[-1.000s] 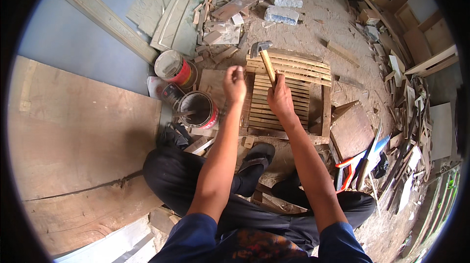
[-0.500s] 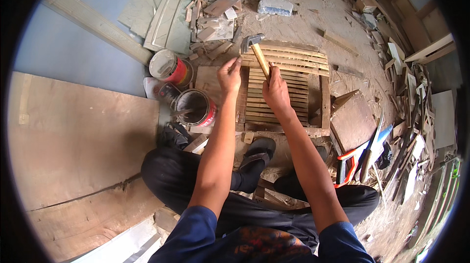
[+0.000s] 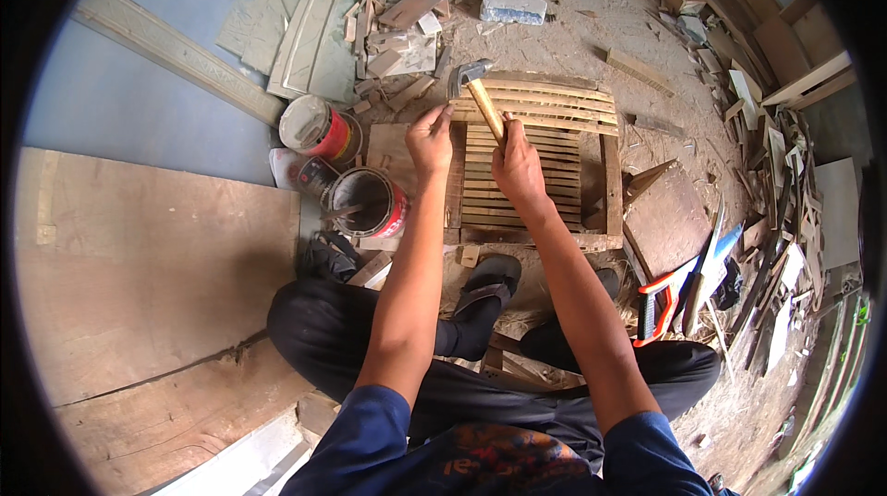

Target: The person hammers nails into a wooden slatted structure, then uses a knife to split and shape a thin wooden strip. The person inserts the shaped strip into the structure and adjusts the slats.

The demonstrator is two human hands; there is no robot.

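Note:
My right hand is wrapped round the wooden handle of a hammer. The hammer's dark metal head is raised over the upper left corner of a slatted wooden frame. At that same corner, beside the left ends of the top slats, my left hand is pinched closed. Whatever its fingertips hold, if anything, is too small to make out. The slatted frame lies flat on the ground in front of my feet, with thin light strips running across it.
Left of the frame stand two red-sided buckets, a nearer one and a farther one. An orange-handled saw lies to the right by a wooden board. Pale blocks and wood scraps lie beyond; more offcuts line the right side.
The view has shifted slightly. Both hands and the raised hammer keep almost the same place over the frame's upper left corner.

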